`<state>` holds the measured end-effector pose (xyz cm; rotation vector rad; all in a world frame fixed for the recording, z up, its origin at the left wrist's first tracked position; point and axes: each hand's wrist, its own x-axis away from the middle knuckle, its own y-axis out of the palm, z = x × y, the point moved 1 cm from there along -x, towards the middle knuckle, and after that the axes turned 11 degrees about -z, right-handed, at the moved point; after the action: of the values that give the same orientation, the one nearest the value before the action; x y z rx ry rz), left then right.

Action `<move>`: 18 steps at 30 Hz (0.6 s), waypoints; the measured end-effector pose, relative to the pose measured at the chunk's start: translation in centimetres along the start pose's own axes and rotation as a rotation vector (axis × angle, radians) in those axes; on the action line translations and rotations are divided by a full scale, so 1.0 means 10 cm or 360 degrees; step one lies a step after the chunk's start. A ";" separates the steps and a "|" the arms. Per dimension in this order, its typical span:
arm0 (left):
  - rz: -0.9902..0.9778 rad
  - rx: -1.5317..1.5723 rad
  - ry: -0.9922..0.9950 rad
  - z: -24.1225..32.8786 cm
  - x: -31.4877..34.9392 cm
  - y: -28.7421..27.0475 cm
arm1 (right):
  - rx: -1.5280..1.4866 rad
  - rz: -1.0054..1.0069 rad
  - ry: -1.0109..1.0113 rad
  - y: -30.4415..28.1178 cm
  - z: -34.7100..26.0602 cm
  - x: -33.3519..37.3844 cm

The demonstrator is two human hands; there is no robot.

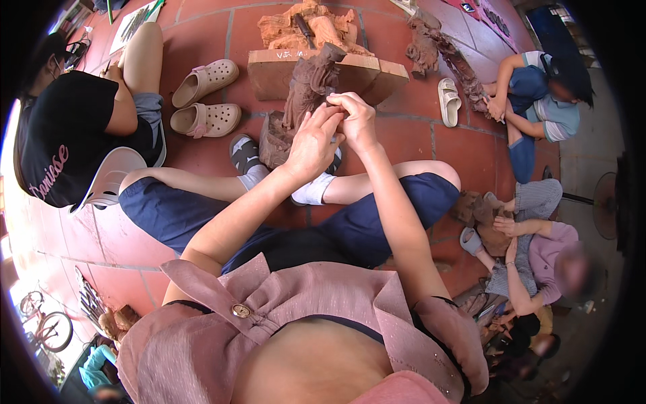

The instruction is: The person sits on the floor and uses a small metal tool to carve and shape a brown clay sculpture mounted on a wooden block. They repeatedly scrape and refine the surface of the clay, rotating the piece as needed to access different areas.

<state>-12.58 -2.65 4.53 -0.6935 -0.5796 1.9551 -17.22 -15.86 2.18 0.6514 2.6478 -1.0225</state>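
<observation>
A dark brown carved wood figure (306, 94) stands in front of me, leaning a little to the right, its rough block base (272, 141) between my feet. My left hand (313, 145) lies against the figure's near side, fingers stretched out and reaching toward my right hand. My right hand (356, 121) is curled at the figure's right side, with thumb and fingers pinched together. Whatever it pinches is too small or hidden to name. The fingertips of both hands meet in front of the carving, hiding part of its lower body.
Behind the figure, an orange wood carving (313, 27) with a dark-handled tool (303, 30) rests on a thick wooden block (269, 71). Beige clogs (205, 121) lie to the left, a pale sandal (449, 102) to the right. People sit close on both sides, some handling brown carvings (488, 229).
</observation>
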 end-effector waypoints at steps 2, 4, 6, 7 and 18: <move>-0.0036 0.0089 -0.0017 0.06 -0.02 -0.04 | 0.0001 0.0007 0.0012 -0.08 -0.01 -0.03; 0.0088 0.0070 0.0029 0.06 -0.13 -0.04 | 0.0080 0.0150 -0.0072 -0.12 -0.10 -0.14; 0.0172 -0.0037 0.0063 0.06 -0.14 0.00 | -0.0174 0.0095 0.0073 -0.05 0.03 -0.08; 0.0098 -0.0025 0.0035 0.07 -0.08 0.04 | -0.0294 0.0074 0.0146 -0.04 0.11 -0.02; -0.0138 0.0319 0.0078 0.28 -0.68 -0.50 | 0.0094 0.0144 0.0023 -0.39 -0.25 -0.09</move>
<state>-8.69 -6.82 11.35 -0.5787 -0.3714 1.8792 -18.47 -17.01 6.54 0.7865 2.5829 -1.0773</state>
